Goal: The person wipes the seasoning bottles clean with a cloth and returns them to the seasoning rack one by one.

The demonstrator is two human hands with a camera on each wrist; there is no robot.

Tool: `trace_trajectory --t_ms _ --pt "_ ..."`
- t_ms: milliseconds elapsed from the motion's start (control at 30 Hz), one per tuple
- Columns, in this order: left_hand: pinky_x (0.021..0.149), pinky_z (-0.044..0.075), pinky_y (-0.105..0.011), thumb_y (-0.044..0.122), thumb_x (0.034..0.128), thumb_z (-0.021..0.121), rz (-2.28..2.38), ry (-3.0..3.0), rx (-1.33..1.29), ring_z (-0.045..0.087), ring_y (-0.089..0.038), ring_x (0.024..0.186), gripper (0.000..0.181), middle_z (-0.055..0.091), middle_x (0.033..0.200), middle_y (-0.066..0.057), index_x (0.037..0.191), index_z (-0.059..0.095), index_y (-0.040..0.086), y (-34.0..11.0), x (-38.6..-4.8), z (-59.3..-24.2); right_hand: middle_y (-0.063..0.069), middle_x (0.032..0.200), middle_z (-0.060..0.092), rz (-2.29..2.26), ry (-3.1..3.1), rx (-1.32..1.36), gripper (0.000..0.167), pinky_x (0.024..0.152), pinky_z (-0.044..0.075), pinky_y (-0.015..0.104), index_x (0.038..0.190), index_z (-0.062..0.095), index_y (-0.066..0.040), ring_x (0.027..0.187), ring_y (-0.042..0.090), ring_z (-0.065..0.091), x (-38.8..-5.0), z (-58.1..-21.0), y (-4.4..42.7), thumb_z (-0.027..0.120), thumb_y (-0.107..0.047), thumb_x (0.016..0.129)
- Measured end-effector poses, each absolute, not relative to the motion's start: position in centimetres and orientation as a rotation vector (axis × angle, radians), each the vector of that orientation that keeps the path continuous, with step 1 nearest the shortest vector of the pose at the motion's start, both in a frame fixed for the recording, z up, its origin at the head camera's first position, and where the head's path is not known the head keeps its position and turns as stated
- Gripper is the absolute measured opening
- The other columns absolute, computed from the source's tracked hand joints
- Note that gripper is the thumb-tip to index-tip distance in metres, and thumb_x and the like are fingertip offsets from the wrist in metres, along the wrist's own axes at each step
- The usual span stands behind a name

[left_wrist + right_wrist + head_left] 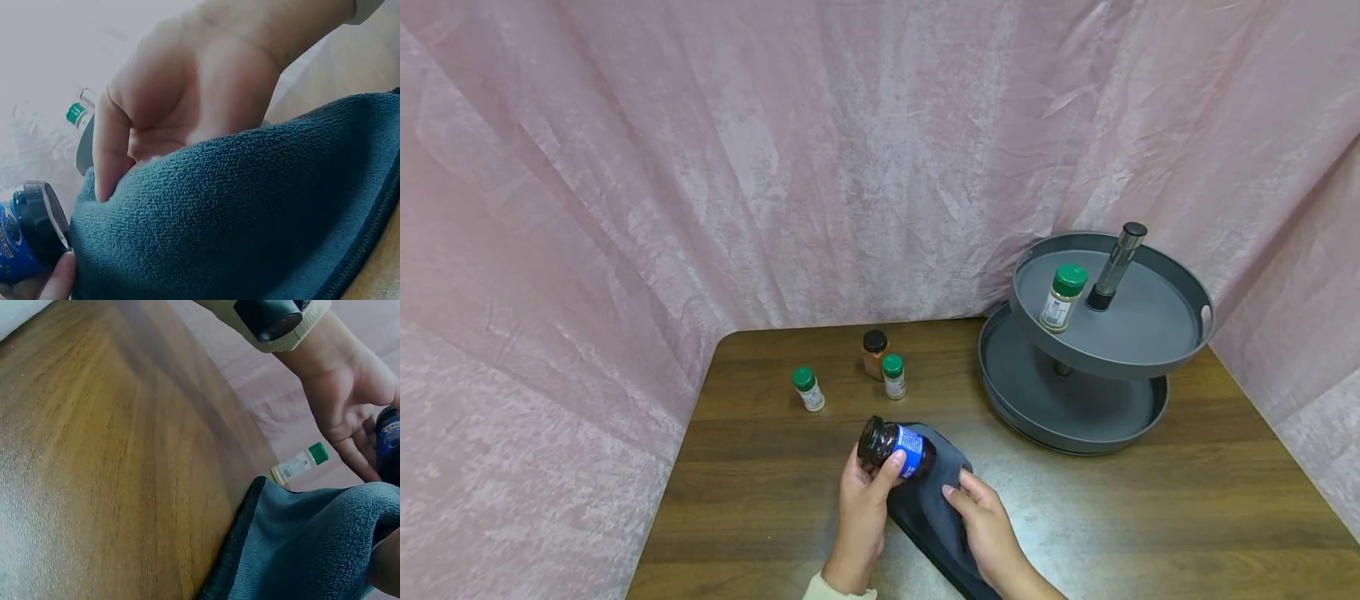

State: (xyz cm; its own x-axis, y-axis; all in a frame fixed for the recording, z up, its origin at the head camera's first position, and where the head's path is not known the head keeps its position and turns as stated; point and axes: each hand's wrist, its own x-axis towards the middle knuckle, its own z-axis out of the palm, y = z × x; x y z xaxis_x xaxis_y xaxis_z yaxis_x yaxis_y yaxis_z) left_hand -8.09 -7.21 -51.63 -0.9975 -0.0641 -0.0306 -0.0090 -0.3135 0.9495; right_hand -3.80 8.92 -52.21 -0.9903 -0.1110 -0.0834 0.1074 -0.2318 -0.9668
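My left hand (863,508) grips a dark glass jar (880,439) with a black lid and a blue label, tilted on its side above the table. In the left wrist view the base of the jar (39,219) lies close against a dark blue-grey cloth (187,225). My right hand (988,527) pinches this cloth (934,500) between thumb and fingers, as the left wrist view of the right hand (181,94) also shows. The cloth hangs down to the tabletop, and part of the right hand is hidden behind its folds.
Behind the hands stand two small green-capped bottles (810,390) (893,377) and a black-lidded orange-brown jar (874,354). At the right, a grey two-tier tray (1157,350) carries another green-capped bottle (1063,298) on its upper level. A pink curtain (850,167) hangs behind the wooden table (737,500).
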Motion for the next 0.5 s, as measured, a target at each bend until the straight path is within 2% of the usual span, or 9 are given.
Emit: trace_trajectory --t_ms 133,267,500 --pt "0.087 0.055 -0.025 0.009 0.0910 0.072 -2.511 -1.858 0.077 0.064 -0.016 0.104 0.049 0.065 0.117 -0.013 0.134 0.052 -0.003 -6.9 -8.2 -51.2 0.001 0.125 0.068 -2.359 1.841 0.043 0.045 0.091 0.055 0.025 0.141 0.044 0.013 0.109 0.010 0.066 -3.9 -52.5 9.1 0.048 -0.014 0.105" --pt "0.095 0.052 -0.025 0.011 0.0900 0.074 -2.489 -1.882 0.021 0.062 -0.019 0.110 0.050 0.064 0.122 -0.014 0.135 0.053 0.001 -6.5 -8.7 -50.5 0.002 0.120 0.069 -2.389 1.850 0.099 0.042 0.087 0.057 0.027 0.140 0.046 0.010 0.104 0.012 0.068 -4.1 -52.6 9.8 0.048 -0.013 0.105" --pt "0.095 0.050 -0.029 0.011 0.0874 0.076 -2.420 -1.898 -0.054 0.061 -0.021 0.110 0.048 0.065 0.120 -0.010 0.132 0.059 0.006 -6.0 -10.1 -48.9 -0.004 0.111 0.068 -2.447 1.870 0.039 0.042 0.084 0.057 0.025 0.138 0.043 0.016 0.100 0.007 0.067 -3.8 -52.0 11.5 0.047 -0.010 0.105"
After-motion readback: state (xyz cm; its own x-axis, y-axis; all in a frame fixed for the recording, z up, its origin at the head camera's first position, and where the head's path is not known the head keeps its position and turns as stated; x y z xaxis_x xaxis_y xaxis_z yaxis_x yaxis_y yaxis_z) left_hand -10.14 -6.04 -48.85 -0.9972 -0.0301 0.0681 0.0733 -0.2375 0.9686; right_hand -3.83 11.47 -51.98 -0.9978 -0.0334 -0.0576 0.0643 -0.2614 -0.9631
